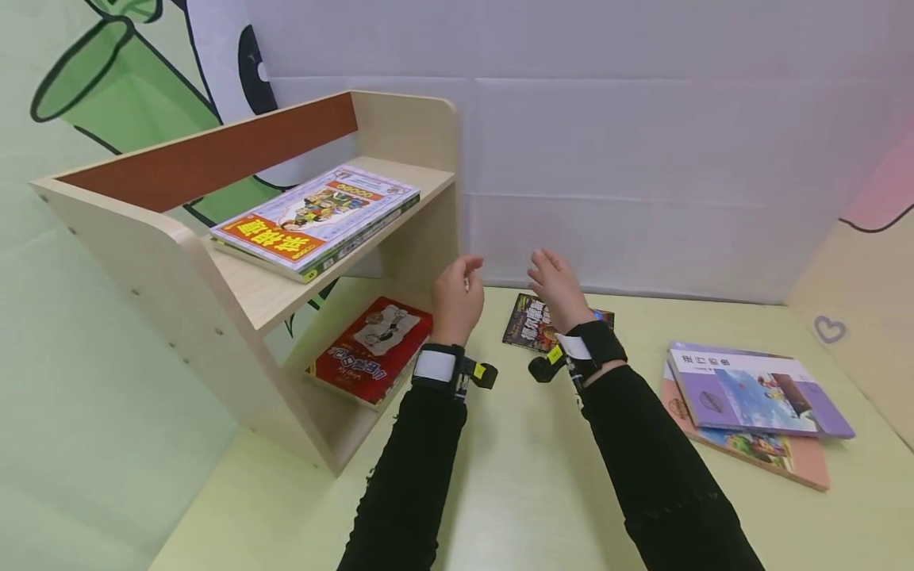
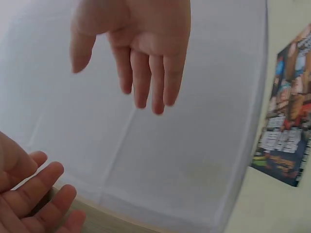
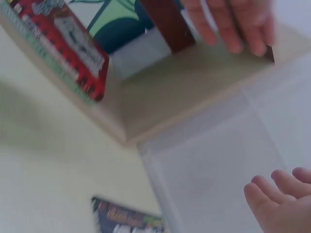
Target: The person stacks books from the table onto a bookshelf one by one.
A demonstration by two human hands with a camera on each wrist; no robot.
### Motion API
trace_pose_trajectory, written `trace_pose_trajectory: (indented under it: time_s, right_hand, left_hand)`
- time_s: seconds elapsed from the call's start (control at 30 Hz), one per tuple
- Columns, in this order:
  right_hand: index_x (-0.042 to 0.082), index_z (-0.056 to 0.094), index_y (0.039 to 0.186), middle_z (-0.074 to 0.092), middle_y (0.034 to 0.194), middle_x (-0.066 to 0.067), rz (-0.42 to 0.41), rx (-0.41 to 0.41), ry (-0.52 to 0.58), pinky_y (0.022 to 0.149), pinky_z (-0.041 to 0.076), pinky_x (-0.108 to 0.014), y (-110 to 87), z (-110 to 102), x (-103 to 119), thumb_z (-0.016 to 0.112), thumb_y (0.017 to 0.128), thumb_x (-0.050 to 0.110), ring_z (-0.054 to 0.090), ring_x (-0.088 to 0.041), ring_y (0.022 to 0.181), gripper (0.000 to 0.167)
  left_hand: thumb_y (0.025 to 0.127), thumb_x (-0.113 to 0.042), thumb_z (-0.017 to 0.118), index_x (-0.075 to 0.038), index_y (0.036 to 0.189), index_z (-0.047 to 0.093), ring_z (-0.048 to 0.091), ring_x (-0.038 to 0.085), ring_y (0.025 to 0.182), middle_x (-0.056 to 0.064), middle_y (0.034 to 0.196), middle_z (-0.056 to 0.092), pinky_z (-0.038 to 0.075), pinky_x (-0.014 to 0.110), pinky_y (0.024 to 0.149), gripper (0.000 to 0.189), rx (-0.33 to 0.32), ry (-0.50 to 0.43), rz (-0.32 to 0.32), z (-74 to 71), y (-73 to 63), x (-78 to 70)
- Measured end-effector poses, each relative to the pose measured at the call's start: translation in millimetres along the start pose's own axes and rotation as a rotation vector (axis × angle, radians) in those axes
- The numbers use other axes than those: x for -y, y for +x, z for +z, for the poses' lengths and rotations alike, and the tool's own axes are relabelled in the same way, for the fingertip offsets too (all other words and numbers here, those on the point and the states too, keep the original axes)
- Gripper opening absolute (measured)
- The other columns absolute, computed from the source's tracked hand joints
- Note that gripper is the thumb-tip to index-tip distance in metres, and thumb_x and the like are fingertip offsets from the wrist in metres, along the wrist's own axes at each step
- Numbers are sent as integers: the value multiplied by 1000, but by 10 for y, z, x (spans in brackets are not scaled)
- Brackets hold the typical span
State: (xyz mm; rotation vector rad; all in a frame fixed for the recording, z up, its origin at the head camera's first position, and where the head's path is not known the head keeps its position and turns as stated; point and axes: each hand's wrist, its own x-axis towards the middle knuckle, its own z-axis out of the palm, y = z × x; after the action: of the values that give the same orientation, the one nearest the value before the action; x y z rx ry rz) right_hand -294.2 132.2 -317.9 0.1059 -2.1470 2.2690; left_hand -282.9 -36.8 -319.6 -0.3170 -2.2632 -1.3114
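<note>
My left hand (image 1: 457,300) is held up in front of the right end of the wooden bookshelf (image 1: 417,131), its fingers loosely bent and holding nothing. To its right my right hand (image 1: 560,293) is raised too, empty, palm turned inward. A gap separates the two hands. Under and behind the right hand lies a dark-covered book (image 1: 523,323), partly hidden by it. In the left wrist view the right hand (image 2: 150,39) hangs with its fingers straight. The right wrist view has the left hand (image 3: 238,22) in front of the shelf.
On the upper shelf lie books with a purple and yellow cover (image 1: 317,214) on top. A red book (image 1: 371,349) lies on the lower shelf. At the right of the table, a purple book (image 1: 757,392) overlaps an orange-pink one (image 1: 807,460). A pale cloth wall (image 1: 614,159) stands behind.
</note>
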Motion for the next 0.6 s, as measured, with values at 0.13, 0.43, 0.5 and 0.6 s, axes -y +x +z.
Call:
trace_pose_trajectory:
  time_s: [0.13,0.43,0.5,0.6]
  right_hand:
    - [7,7,156,19,160,-14,72,-92,23,116,24,-37,-66,-321,-308,35,106,37,24,-29,145,65]
    - [1,31,150,51,132,-22,241,-357,-48,101,43,-32,-236,-881,-852,34,105,35,53,-30,120,57]
    - [-1,41,144,56,104,-17,239,-417,-131,78,46,-29,-273,-980,-948,35,104,35,58,-25,88,53]
    - [0,49,138,54,93,-12,242,-501,-207,65,36,-30,-314,-1067,-1052,38,104,34,41,-13,68,50]
  left_hand:
    - [97,-7,48,-4,120,64,58,27,107,10,119,66,49,39,92,27,51,-55,-140,195,-74,285]
    - [94,-7,51,-3,116,64,58,30,108,11,116,66,47,42,93,26,-4,-180,-386,580,-154,875]
    - [95,-9,51,-3,117,63,57,30,111,12,118,65,46,43,96,26,-5,-204,-449,649,-182,953]
    - [95,-10,50,-2,125,59,53,31,120,15,127,61,42,43,102,33,33,-242,-516,762,-227,1040]
